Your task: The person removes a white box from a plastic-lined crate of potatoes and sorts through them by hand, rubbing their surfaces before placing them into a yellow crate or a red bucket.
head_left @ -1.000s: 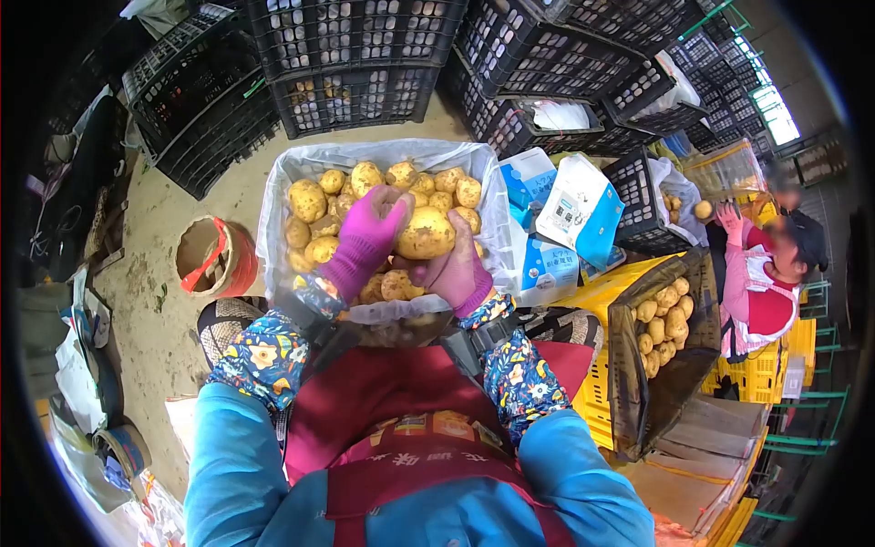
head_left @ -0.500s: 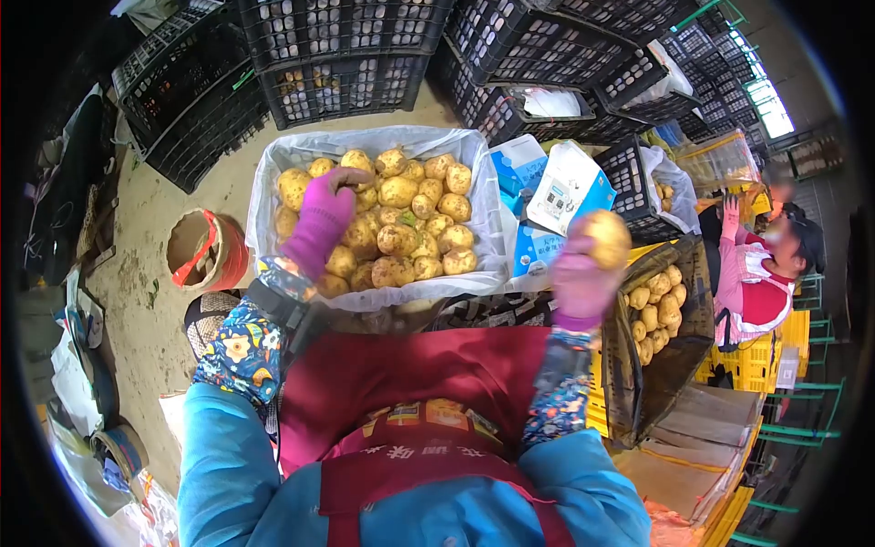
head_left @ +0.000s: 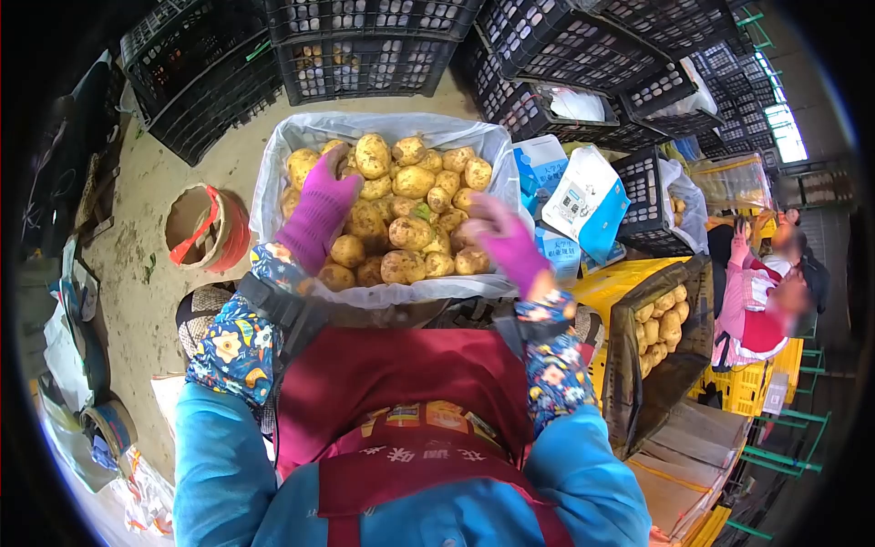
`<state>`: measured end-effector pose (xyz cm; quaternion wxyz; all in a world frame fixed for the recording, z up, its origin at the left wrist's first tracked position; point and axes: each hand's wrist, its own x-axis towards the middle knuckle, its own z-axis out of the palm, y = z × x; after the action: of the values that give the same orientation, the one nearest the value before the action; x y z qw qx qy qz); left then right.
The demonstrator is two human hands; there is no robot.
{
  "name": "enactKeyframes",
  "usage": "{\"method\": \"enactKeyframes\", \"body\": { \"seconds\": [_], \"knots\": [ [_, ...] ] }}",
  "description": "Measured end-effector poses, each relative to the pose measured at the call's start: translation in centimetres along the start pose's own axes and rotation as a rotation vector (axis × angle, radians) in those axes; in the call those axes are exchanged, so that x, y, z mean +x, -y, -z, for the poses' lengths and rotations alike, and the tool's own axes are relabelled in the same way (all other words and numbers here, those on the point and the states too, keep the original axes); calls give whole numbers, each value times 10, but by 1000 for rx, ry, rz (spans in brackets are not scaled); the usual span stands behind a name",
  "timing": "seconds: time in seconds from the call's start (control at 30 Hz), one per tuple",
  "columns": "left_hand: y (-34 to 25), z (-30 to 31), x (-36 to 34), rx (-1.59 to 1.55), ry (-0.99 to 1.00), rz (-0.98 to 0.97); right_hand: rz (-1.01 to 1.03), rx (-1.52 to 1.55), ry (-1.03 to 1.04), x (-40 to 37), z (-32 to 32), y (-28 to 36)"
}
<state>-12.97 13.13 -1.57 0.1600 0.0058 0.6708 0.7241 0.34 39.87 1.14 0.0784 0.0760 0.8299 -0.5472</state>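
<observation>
Right hand [head_left: 501, 237] back over container [head_left: 499, 162] of potatoes [head_left: 410, 233]

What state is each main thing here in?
Earth-speckled yellow potatoes: loosely heaped
Rectangular white-lined crate: open, filled with potatoes
Yellow plastic crate: open, dark-lined, holding potatoes
Round red bucket: open
Purple-gloved left hand: curled at potatoes
Purple-gloved right hand: fingers extended, blurred
</observation>
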Motion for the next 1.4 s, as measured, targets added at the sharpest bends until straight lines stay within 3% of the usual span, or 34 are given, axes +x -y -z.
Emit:
{"method": "enactKeyframes", "body": {
  "seconds": [0.03,0.1,0.2,0.3,0.33,0.37,0.43,0.53,0.63,0.67,0.77,0.8,0.9,0.97,1.0,1.1,1.13,1.2,1.3,1.4],
  "knots": [
    [-8,-3,-5,-38,-15,30,172,-298,79,30,-31,-24],
    [-27,-7,-11,-2,-24,23,103,-845,217,56,-79,-7],
    [-38,-10,-15,16,-31,29,-62,-1257,447,101,-122,-20],
    [-40,-5,-15,20,9,39,15,-1179,597,128,-101,-35],
    [-40,-4,-14,20,33,40,-62,-898,643,141,-85,-61],
    [-37,-5,-13,-24,57,34,-35,-635,545,125,-63,-63],
    [-29,-8,-11,-118,101,24,-298,116,475,102,-40,-79],
    [-32,-24,-19,52,200,26,-363,1102,318,65,-31,-73],
    [-4,-39,-26,440,244,-522,-242,1323,320,43,-31,-33],
    [3,-45,-27,392,254,-545,-228,1366,342,43,-35,-31],
    [-14,-46,-35,581,221,-502,-174,1247,272,33,-44,-5],
    [-17,-42,-31,517,272,-481,-172,1231,279,31,-46,-3],
    [-14,-31,-17,-48,368,129,-208,1382,283,24,-52,10],
    [-14,-44,-23,-20,343,-223,-12,978,147,13,-63,17],
    [-16,-48,-25,-4,328,-399,-30,854,93,10,-64,25],
    [-31,-34,-24,204,422,-100,-230,640,-31,8,-60,44],
    [-38,-33,-28,19,381,31,-275,600,-67,8,-57,43],
    [-49,-34,-35,-353,287,286,-177,537,-145,12,-46,24],
    [-27,-20,-20,-31,379,34,293,497,-406,27,-54,17],
    [-16,-27,-21,-67,345,-25,410,113,-362,15,-56,70]
  ]
}}
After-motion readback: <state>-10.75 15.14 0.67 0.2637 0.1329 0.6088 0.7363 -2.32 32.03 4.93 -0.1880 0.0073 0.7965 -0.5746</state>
